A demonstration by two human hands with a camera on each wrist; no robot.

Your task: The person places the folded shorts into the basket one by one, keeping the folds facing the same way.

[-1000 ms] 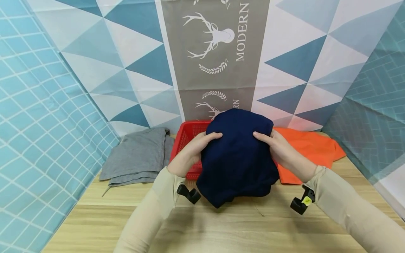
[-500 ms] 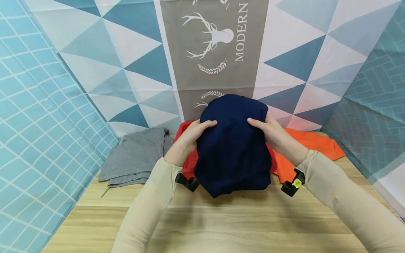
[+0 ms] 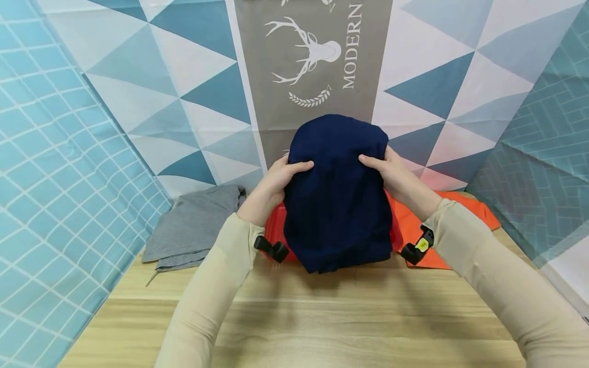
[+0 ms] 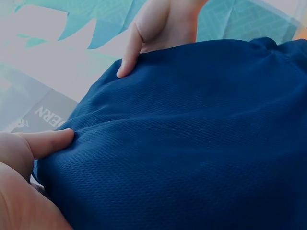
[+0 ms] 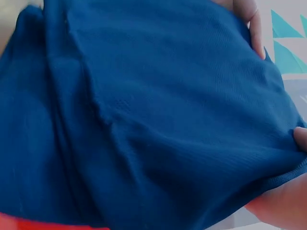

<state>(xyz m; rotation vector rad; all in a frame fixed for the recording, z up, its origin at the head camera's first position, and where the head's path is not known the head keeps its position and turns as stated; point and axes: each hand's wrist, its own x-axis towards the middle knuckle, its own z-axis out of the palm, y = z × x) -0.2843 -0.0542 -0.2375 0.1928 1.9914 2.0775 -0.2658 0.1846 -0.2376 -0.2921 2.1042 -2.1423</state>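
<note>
head view: both hands [image 3: 338, 179] hold navy garment [image 3: 338, 204] above red basket [image 3: 275, 232].

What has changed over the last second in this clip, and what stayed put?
Both hands, left hand and right hand, raised the navy garment higher above the red basket, keeping their grip on its sides; nothing was released. The grey garment, orange garment and basket stayed in place on the wooden table.

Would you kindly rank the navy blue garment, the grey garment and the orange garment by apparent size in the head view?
1. Navy blue garment, held up near the camera, so nearness inflates it.
2. Grey garment on the table.
3. Orange garment, largely hidden behind the right hand; its rank is unsure.
</note>
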